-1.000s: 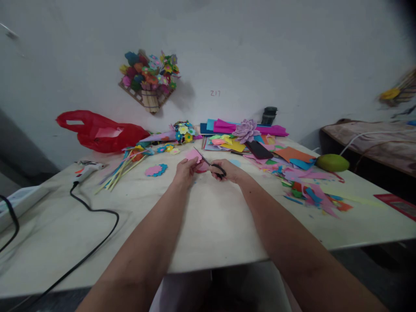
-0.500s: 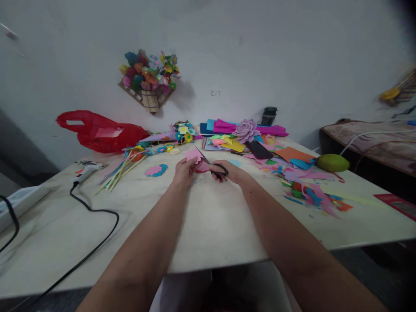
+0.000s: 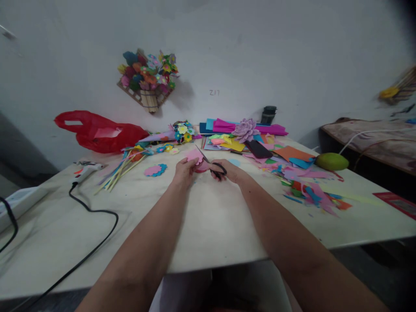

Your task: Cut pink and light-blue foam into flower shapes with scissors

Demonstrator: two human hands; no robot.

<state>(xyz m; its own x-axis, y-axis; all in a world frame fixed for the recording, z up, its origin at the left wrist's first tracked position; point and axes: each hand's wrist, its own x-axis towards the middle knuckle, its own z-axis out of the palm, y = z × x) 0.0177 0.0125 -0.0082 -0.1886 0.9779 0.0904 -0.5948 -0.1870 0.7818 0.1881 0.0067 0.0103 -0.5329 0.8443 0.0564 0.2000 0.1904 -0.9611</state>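
Between the fingers of my left hand [image 3: 185,171] is a piece of pink craft paper [image 3: 194,154] with a scalloped edge. My right hand [image 3: 231,172] is closed around the handles of black scissors [image 3: 218,170]. The blades point up and to the left, against the paper's right side. A strip of pink hangs below the blades, near both hands. Left of my left hand, pink and blue scalloped cut-outs [image 3: 156,170] lie overlapping on the white table [image 3: 211,225].
A glue gun [image 3: 86,172] with a black cord lies at left, near a red plastic bag [image 3: 107,134] and yellow-green strips [image 3: 121,173]. Coloured scraps [image 3: 313,195], a phone [image 3: 259,149] and a green mango [image 3: 332,161] are at right. Paper flowers [image 3: 183,131] stand at the back.
Both hands keep their holds, and the scissors stay at the pink paper with barely any movement. The whole view has shifted very slightly.
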